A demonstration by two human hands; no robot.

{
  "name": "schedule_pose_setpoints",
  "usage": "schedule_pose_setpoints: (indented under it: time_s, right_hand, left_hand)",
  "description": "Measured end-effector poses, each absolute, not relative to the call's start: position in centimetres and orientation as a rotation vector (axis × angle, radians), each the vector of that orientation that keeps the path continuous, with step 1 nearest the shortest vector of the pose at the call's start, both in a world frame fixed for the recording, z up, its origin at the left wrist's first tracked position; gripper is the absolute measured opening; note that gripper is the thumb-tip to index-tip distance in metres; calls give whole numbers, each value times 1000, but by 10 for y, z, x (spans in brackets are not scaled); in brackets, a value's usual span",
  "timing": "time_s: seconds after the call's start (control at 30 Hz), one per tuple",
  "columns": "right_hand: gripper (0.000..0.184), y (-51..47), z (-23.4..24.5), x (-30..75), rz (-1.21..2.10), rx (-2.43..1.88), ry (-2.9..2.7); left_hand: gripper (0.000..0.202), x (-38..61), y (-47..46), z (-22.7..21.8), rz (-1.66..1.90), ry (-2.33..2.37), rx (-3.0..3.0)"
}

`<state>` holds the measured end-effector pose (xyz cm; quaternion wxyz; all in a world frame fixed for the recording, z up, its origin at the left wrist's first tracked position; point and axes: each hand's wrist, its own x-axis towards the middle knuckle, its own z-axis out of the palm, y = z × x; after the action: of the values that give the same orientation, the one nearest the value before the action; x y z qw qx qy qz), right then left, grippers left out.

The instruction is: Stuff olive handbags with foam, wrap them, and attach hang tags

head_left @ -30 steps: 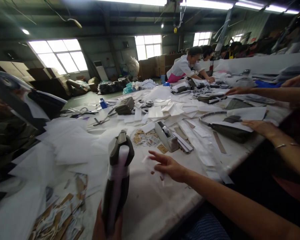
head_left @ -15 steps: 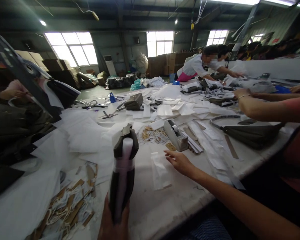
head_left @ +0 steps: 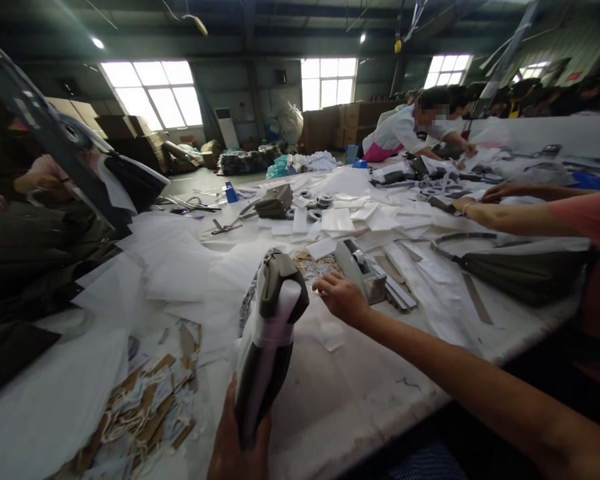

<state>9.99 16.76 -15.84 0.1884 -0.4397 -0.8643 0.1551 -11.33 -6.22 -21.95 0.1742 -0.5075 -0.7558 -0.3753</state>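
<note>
My left hand (head_left: 243, 433) is wrapped round the lower end of a folded olive bag (head_left: 277, 347), held tilted above the table. White padding runs along the bag's side edge, and a pale band crosses it. My right hand (head_left: 341, 297) is just right of the bag's top, apart from it. Its fingers are curled together, and anything between them is too small to make out. Just beyond that hand stands a grey tape dispenser (head_left: 363, 270). A clear plastic packet (head_left: 330, 335) lies on the table, partly behind the bag.
Tags with strings (head_left: 147, 407) lie in a heap at front left, below white sheets (head_left: 173, 257). Another olive bag (head_left: 525, 267) lies at right, near a co-worker's arm (head_left: 520, 217). A metal post (head_left: 55, 127) rises at left. Someone in white (head_left: 393, 130) leans over the far table.
The bag has shifted right and leans more, showing its side. My right hand has moved slightly up and left, its outstretched fingers now curled. The co-worker's hands at right have moved.
</note>
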Motion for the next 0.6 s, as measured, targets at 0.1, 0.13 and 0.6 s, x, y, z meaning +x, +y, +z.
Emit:
schedule_pose_setpoints:
  time_s: [0.1, 0.13, 0.6]
  right_hand:
    - [33, 143, -158, 121, 585, -1091, -2442]
    - [32, 139, -161, 128, 649, -1092, -2376]
    - [34, 203, -210, 91, 706, -1470, -2094]
  left_hand:
    - [74, -118, -64, -224, -1051, -2121, -1442]
    - [73, -120, -65, -225, -1045, -2121, -1435]
    - [72, -112, -66, -221, -1086, -2298, -1348]
